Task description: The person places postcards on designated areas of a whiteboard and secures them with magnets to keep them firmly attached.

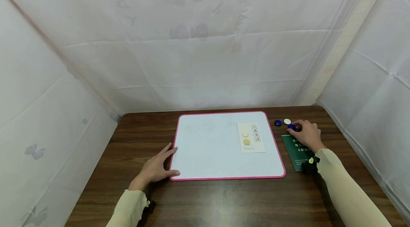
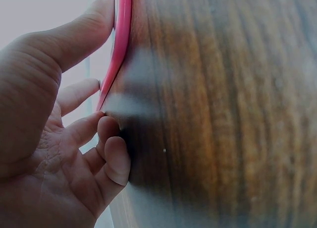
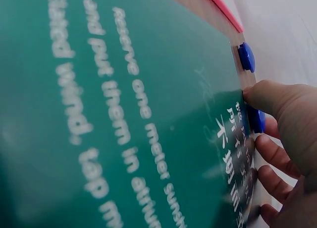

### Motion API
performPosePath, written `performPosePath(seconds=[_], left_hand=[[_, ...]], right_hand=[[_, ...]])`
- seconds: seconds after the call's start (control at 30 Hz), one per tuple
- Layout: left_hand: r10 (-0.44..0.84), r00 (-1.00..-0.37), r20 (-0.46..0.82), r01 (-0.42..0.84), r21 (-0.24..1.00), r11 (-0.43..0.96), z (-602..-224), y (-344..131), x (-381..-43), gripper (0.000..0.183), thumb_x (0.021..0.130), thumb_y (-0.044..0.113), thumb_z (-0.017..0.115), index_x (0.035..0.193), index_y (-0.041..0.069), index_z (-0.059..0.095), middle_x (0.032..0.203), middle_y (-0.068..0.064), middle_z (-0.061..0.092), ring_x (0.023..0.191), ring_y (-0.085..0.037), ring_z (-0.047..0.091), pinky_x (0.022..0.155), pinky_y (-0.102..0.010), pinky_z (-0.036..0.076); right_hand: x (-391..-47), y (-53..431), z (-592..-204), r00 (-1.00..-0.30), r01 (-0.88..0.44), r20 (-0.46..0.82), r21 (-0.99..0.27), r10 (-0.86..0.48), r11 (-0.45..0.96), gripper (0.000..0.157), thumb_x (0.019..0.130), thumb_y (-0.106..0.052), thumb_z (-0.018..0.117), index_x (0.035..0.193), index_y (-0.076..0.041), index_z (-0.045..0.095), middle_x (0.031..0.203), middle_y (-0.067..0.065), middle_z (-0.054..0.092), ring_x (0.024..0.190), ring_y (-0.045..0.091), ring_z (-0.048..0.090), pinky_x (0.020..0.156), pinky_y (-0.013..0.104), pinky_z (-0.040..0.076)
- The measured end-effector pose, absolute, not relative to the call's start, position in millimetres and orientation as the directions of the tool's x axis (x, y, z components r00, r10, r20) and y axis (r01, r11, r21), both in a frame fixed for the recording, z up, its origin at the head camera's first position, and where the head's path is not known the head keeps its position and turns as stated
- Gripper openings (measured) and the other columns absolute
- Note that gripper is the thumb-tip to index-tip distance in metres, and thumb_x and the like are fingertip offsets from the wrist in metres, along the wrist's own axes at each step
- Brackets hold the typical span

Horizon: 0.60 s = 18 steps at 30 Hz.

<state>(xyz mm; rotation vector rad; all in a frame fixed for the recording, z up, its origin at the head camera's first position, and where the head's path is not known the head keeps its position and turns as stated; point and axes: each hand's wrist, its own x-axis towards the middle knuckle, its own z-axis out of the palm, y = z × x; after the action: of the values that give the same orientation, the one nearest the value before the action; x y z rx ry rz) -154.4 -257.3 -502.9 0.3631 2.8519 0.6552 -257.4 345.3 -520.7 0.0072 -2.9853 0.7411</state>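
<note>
My right hand (image 1: 306, 133) pinches a blue round magnet (image 1: 291, 127) between thumb and fingers, just past the far edge of a green card (image 1: 293, 150) printed with white writing. Close to it lie a second blue magnet (image 1: 278, 122) and a white magnet (image 1: 287, 121). In the right wrist view the held blue magnet (image 3: 257, 120) stands partly behind the thumb. My left hand (image 1: 154, 168) rests with spread fingers at the left edge of a pink-framed whiteboard (image 1: 208, 148), its thumb over the near corner. A cream card (image 1: 251, 147) lies on the board's right part.
The brown wooden table (image 1: 221, 202) carries the board and cards. White sheeting (image 1: 192, 70) with faint prints hangs behind the table and along both sides. The green card lies right of the board, partly under the right wrist and its dark band.
</note>
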Motion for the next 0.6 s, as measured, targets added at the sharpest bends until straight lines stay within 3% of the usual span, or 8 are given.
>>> performPosePath(seconds=[0.6], left_hand=[[0.287, -0.949, -0.13, 0.2, 0.457, 0.867, -500.3, -256.4, -152.2, 0.096, 0.08, 0.059, 0.082, 0.158, 0.018, 0.044, 0.168, -0.014, 0.027, 0.137, -0.05, 0.046, 0.101, -0.079, 0.034]], right_hand=[[-259.0, 344.4, -520.1, -0.999, -0.004, 0.042, -0.485, 0.019, 0.875, 0.05, 0.099, -0.035, 0.069, 0.127, 0.005, 0.062, 0.114, 0.029, 0.066, 0.113, 0.058, 0.043, 0.088, 0.069, 0.031]])
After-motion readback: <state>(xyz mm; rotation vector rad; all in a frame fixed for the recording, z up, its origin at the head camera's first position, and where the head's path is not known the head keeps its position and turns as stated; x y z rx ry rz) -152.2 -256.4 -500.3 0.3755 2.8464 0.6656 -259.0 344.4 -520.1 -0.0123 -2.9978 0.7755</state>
